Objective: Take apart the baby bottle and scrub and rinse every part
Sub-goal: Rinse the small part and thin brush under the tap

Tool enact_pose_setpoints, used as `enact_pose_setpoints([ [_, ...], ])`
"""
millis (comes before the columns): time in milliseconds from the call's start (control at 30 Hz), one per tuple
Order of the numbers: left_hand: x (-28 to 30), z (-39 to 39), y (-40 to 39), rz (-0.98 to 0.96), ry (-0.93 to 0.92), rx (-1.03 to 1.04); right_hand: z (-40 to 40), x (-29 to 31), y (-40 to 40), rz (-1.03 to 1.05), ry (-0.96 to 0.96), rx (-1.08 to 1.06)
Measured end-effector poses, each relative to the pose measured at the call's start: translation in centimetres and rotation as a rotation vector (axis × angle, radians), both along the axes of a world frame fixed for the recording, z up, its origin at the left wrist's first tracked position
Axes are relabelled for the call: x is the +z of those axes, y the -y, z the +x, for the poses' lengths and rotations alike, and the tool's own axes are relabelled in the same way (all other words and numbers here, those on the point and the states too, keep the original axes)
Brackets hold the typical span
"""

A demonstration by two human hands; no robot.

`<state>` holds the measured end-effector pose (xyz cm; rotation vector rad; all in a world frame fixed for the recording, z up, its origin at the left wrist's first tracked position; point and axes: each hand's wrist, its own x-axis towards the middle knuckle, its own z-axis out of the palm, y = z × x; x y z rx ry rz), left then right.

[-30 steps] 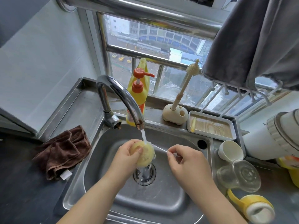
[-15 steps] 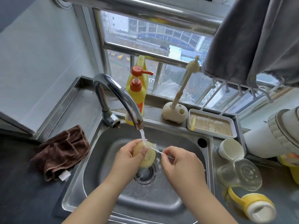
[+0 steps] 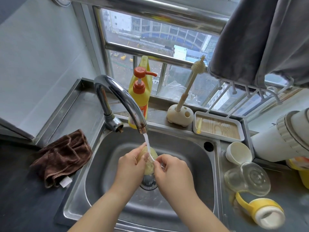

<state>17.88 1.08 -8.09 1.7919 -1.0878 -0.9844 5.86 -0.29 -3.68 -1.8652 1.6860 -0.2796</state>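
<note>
Over the drain of the steel sink (image 3: 192, 148), my left hand (image 3: 129, 166) grips a pale yellow sponge (image 3: 149, 162) under the running water from the tap (image 3: 127, 104). My right hand (image 3: 172, 171) pinches a thin clear straw-like bottle part (image 3: 153, 158) and holds it against the sponge. On the counter to the right lie the clear bottle body (image 3: 247, 179) on its side, a white cap (image 3: 238, 153) and the yellow handled collar (image 3: 260, 213).
A brown cloth (image 3: 61, 156) lies left of the sink. Behind the sink stand a yellow soap pump bottle (image 3: 140, 92), a bottle brush in its holder (image 3: 180, 114) and a white tray (image 3: 217, 126). A white appliance (image 3: 284, 136) sits at right; grey fabric (image 3: 260, 39) hangs above.
My hands have drawn closer together under the stream. The right hand has slid left along the thin part until it meets the sponge. The view has tipped slightly lower.
</note>
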Motion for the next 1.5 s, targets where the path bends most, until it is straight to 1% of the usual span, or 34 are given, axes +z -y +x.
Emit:
enact_pose_setpoints([
  [67,-0.1,0.0,0.0,0.007,0.016,-0.025,0.2,-0.1,0.2,-0.001,0.011,-0.015],
  [200,-0.2,0.4,0.1,0.028,0.039,0.002,0.2,-0.1,0.4,0.005,0.027,-0.003],
  [333,-0.2,1.0,0.5,0.062,-0.028,0.04,-0.2,0.2,0.1,-0.006,0.003,0.065],
  [467,0.2,-0.1,0.3,0.075,-0.036,-0.045,0.2,0.1,0.9,-0.054,-0.042,0.036],
  [600,0.0,0.7,0.7,0.098,-0.045,0.024,0.0,-0.1,0.5,-0.067,-0.062,0.083],
  [733,0.2,0.5,0.6,0.113,-0.043,-0.01,0.0,-0.2,0.5,-0.062,-0.046,0.03],
  [867,-0.2,0.8,0.7,0.124,-0.094,0.052,0.0,-0.1,0.1,-0.067,-0.073,0.081],
  [1000,-0.4,0.3,0.5,0.133,-0.092,0.027,-0.2,-0.4,0.5,-0.062,-0.054,0.019],
  [1133,-0.8,1.2,0.8,0.171,-0.218,0.102,-0.3,-0.2,-0.2,-0.07,-0.07,0.085],
  [1267,-0.4,2.2,1.0,0.197,-0.343,0.227,-2.7,-0.1,-0.2,-0.02,-0.073,0.003],
  [1367,0.0,2.5,0.9,0.247,-0.469,0.203,-3.9,-0.4,0.3,0.106,0.058,-0.09],
  [1500,0.9,1.6,0.4,0.328,-0.634,0.113,-2.8,-1.4,0.6,0.301,0.272,-0.178],
])
